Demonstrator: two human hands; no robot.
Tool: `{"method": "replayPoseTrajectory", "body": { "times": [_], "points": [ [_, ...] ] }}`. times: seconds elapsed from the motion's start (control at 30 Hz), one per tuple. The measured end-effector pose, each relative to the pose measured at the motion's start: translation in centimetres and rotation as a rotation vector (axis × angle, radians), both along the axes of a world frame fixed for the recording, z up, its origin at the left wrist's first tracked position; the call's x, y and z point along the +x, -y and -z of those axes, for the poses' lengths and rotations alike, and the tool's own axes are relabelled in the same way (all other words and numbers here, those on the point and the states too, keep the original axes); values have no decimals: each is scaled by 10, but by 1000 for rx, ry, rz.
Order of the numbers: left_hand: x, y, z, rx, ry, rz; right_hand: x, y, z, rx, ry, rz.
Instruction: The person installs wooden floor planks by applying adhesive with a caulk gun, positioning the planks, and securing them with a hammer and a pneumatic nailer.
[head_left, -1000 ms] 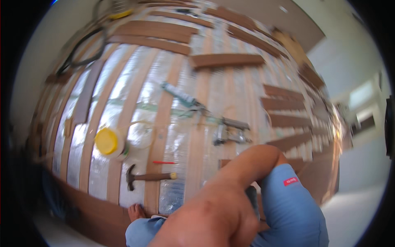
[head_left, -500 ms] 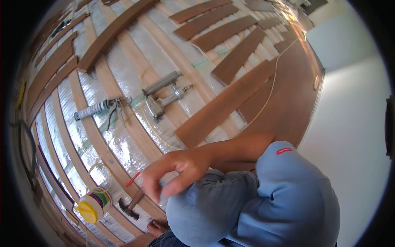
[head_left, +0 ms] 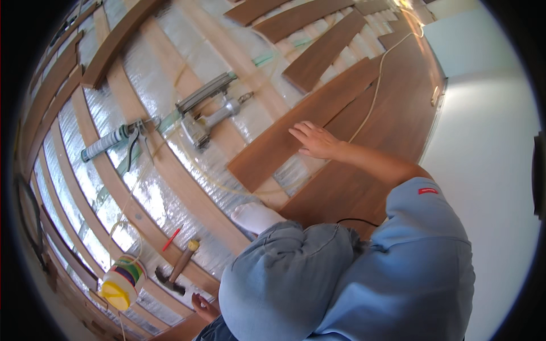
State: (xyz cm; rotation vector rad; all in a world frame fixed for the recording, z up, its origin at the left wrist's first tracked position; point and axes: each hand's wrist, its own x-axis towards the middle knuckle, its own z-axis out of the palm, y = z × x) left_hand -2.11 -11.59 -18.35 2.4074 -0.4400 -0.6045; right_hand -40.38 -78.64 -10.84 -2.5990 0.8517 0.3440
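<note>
My right hand (head_left: 310,139) rests on a loose brown plank (head_left: 256,162), fingers spread and slightly bent. My left hand (head_left: 206,307) shows only its fingers beside my bent knee, loosely apart, near a claw hammer (head_left: 182,262) and a white tub with a yellow lid (head_left: 121,283). A red pencil (head_left: 171,239) lies beside the hammer. Above them a caulking gun (head_left: 108,145) and a pneumatic nail gun (head_left: 207,122) lie on pale battens over silver foil. A white-socked foot (head_left: 256,217) is beside my knee.
More loose planks (head_left: 321,48) lie across the battens at the back and left. Brown flooring (head_left: 392,136) runs along a white wall (head_left: 483,142) on the right. A pale hose (head_left: 378,94) crosses it, and a dark cable (head_left: 358,219) lies by my right arm.
My view has turned rightward. My right hand has moved from over my knee up and away onto the plank. A socked foot has come into sight.
</note>
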Motion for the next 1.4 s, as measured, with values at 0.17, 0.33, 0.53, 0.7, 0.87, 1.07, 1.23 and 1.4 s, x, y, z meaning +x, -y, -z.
{"method": "replayPoseTrajectory", "body": {
  "times": [0.17, 0.33, 0.53, 0.7, 0.87, 1.07, 1.23, 1.4],
  "points": [
    [-20, 18, -7, -39, -58, 53, -17, 48, 5, -181, -101, -363],
    [-29, -8, 1, -60, -59, 17, 13, 65, 13, -124, -161, -527],
    [-40, -11, 9, -26, -221, -156, 16, 87, -2, -109, -92, -535],
    [-48, 32, -23, -131, -228, -243, 80, 85, -52, -140, 15, -580],
    [-28, 116, -49, -166, -309, -65, 135, 25, -77, -49, 10, -593],
    [-30, 198, -53, -514, -629, 230, 228, -94, -93, 5, 116, -716],
    [-66, 237, -66, -1030, -882, 121, 297, -207, -98, 83, 186, -838],
    [-62, 222, -79, -1321, -1196, -582, 319, -227, -78, 170, 323, -925]
  ]
}}
